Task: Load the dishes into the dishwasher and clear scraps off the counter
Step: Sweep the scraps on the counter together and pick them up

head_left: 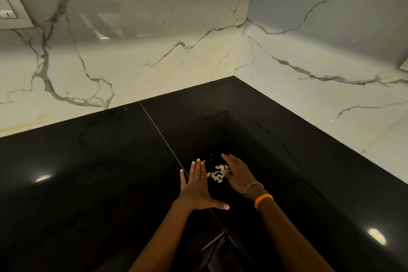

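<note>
A small heap of pale, flaky scraps (217, 173) lies on the glossy black counter (92, 161) near the corner. My left hand (197, 187) lies flat on the counter just left of the heap, fingers straight and together, thumb spread to the right. My right hand (237, 172) rests on the right side of the heap with fingers stretched forward, its edge touching the scraps. The heap sits between the two hands. No dishes or dishwasher are in view.
White marble-veined walls (154, 62) meet at a corner behind the counter. A thin seam (159, 132) runs diagonally across the counter top. A wall switch plate (8, 6) sits at the upper left. The counter's inner front corner edge (218, 240) shows at the bottom.
</note>
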`<action>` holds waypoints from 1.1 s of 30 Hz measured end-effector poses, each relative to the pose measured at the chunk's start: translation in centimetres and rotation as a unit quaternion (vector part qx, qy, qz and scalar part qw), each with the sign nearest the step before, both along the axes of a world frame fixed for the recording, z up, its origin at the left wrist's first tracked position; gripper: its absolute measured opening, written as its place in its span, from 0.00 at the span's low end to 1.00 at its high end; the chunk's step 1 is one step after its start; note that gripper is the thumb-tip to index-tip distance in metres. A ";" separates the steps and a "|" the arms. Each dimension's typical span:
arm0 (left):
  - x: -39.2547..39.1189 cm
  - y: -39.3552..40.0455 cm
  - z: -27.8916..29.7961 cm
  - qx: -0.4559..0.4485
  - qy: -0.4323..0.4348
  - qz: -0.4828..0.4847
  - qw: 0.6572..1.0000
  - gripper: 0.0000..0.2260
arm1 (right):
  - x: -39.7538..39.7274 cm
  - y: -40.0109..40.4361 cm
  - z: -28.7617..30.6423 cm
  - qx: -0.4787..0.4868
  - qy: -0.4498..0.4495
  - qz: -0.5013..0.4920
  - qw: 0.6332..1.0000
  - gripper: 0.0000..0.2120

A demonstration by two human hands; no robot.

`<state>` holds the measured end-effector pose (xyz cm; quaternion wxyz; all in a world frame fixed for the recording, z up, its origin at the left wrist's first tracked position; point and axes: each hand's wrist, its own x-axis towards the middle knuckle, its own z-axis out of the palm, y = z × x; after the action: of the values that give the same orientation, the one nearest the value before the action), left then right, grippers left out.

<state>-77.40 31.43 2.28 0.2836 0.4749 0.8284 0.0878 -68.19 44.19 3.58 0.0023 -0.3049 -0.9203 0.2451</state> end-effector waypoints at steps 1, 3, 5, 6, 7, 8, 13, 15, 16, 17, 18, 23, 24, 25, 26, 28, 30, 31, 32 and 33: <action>-0.5 -0.1 0.4 0.001 -0.039 -0.004 0.999 0.58 | -0.3 -0.7 -0.4 0.048 -0.069 0.042 0.996 0.26; -1.7 -0.5 1.5 0.015 -0.138 0.000 0.990 0.51 | -0.7 -2.2 -1.4 0.110 -0.124 0.107 0.980 0.26; -2.9 -0.7 2.3 0.040 -0.247 0.031 0.968 0.42 | -0.6 -3.4 -1.6 0.113 -0.096 0.084 0.985 0.27; -3.4 -0.7 2.5 0.052 -0.296 0.053 0.952 0.37 | -0.3 -3.8 -1.7 0.112 -0.073 0.072 0.988 0.28; -3.7 -0.6 2.6 0.062 -0.337 0.078 0.936 0.34 | -0.1 -4.1 -1.5 0.120 -0.053 0.068 0.989 0.26; -3.9 -0.4 2.7 0.069 -0.366 0.104 0.922 0.32 | 0.2 -4.3 -1.5 0.129 -0.040 0.066 0.989 0.25; -4.1 1.7 3.0 0.074 -0.421 0.170 0.888 0.32 | 0.4 -3.9 -0.5 0.174 -0.035 0.083 0.981 0.20; -4.1 2.8 3.3 0.079 -0.440 0.182 0.876 0.32 | 0.2 -3.3 -0.3 0.179 -0.041 0.073 0.980 0.18; -4.1 3.2 3.5 0.090 -0.445 0.200 0.868 0.30 | 0.1 -3.0 -0.3 0.176 -0.037 0.055 0.982 0.17; -4.0 3.4 3.8 0.103 -0.445 0.228 0.860 0.27 | 0.0 -2.8 -0.2 0.164 -0.028 0.026 0.986 0.15; -3.9 3.6 4.0 0.119 -0.448 0.252 0.849 0.25 | -0.3 -2.4 -0.2 0.148 -0.018 -0.006 0.989 0.14; -2.2 3.1 4.0 0.197 -0.527 0.313 0.765 0.22 | -1.6 -0.1 1.6 -0.013 0.005 -0.180 0.984 0.10; -2.1 3.1 3.8 0.204 -0.552 0.332 0.737 0.22 | -1.8 0.2 2.0 -0.031 0.026 -0.197 0.980 0.09; -2.0 3.3 3.7 0.209 -0.580 0.350 0.705 0.23 | -2.1 0.1 2.6 -0.035 0.046 -0.202 0.978 0.08; -1.9 3.3 4.1 0.213 -0.614 0.363 0.668 0.23 | -2.4 -0.2 3.1 -0.036 0.070 -0.198 0.977 0.07; -1.9 3.6 4.5 0.211 -0.676 0.393 0.586 0.23 | -3.3 -1.2 4.5 -0.050 0.112 -0.155 0.980 0.07; -1.9 3.5 4.9 0.216 -0.719 0.409 0.519 0.21 | -4.2 -2.5 5.7 -0.062 0.091 -0.084 0.990 0.08; -1.8 3.3 5.0 0.220 -0.735 0.408 0.494 0.20 | -4.5 -3.0 6.0 -0.063 0.075 -0.057 0.994 0.09; -1.8 3.1 4.9 0.229 -0.746 0.411 0.471 0.18 | -4.7 -3.1 6.3 -0.057 0.072 -0.042 0.995 0.10; -1.9 2.9 4.8 0.238 -0.751 0.422 0.449 0.17 | -4.8 -3.1 6.4 -0.053 0.083 -0.044 0.994 0.10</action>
<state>-79.32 34.30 7.06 0.5994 -0.1350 0.3382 0.7128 -72.95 41.06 10.00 0.0734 -0.3235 -0.8884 0.3173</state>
